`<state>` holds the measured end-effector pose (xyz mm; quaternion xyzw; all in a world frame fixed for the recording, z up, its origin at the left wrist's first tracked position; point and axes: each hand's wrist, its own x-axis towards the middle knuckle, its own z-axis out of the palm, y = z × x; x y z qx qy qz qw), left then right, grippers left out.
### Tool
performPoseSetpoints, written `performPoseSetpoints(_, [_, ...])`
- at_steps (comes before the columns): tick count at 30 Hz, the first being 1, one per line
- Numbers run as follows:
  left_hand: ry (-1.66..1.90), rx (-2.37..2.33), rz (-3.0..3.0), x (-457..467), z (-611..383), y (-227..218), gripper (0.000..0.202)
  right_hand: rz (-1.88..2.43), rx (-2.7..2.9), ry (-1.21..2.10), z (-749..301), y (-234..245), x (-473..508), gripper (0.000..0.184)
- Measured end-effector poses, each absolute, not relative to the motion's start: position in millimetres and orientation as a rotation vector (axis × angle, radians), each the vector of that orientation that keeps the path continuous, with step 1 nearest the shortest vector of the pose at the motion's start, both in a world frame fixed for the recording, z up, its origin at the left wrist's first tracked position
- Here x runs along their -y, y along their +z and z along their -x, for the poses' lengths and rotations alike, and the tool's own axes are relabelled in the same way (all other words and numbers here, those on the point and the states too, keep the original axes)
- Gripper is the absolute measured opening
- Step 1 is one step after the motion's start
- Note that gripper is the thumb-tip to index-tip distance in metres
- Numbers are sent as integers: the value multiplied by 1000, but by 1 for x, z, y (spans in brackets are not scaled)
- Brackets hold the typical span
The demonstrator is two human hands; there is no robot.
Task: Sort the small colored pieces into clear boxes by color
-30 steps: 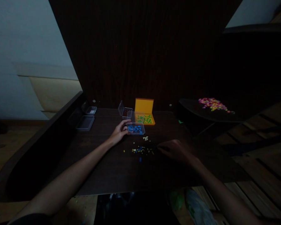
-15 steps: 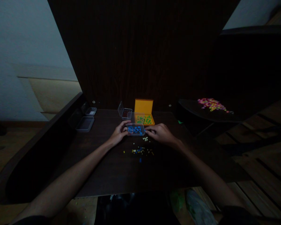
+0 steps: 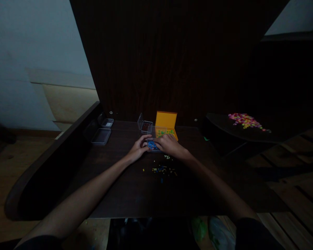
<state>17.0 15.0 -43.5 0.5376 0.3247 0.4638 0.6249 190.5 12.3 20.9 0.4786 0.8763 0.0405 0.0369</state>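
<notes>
A clear plastic box (image 3: 159, 151) with small blue bricks (image 3: 151, 144) in it stands on the dark table, its transparent lid tilted up behind. My left hand (image 3: 138, 149) is closed around the box's left end, thumb at the front and fingers behind. Over the right half of the box lies my right hand (image 3: 170, 144), its fingers bent together and reaching in over the blue bricks. Whatever its fingertips hold is hidden. Pale small pieces (image 3: 167, 157) lie just below the right hand, and mixed yellow and blue pieces (image 3: 163, 169) are scattered nearer the front edge.
Behind the hands stand an open orange box (image 3: 166, 119) with green pieces and a clear box (image 3: 146, 127) with dark reddish pieces. Clear containers (image 3: 101, 136) sit by the raised left side panel (image 3: 54, 149). Pink and yellow pieces (image 3: 246, 121) are heaped on a dark surface at right.
My right hand has moved from the box's right end to over the box, covering part of the blue bricks. The left hand keeps its hold. The whole view has shifted slightly.
</notes>
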Motion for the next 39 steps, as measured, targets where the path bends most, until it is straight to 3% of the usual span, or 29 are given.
performPoseSetpoints(27, [1057, -706, -1208, -15, -17, -45, 57, -1497, -2663, -13, -196, 28, -5, 41])
performPoseSetpoints(39, [1047, -708, -1181, -14, -17, -42, 57, -1657, -2970, -83, -267, 26, 33, 19])
